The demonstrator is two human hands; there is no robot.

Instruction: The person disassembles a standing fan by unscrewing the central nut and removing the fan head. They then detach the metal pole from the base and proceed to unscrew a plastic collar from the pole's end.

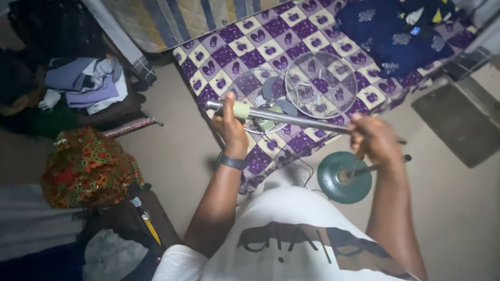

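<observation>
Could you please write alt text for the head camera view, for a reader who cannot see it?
A person holds a metal fan pole level, left hand at its pale collar, right hand near the other end. Below lie a round green base and wire fan guards on a purple checked mattress.

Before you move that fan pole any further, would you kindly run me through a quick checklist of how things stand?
1. Left hand gripping the metal pole near its pale green collar: ok.
2. Right hand closed on the pole's other end: ok.
3. Pole held about level over the mattress edge: ok.
4. Round green base flat on the floor: ok.
5. Fan guard lying flat on the mattress: ok.
6. Collar tightness: cannot tell.
</observation>
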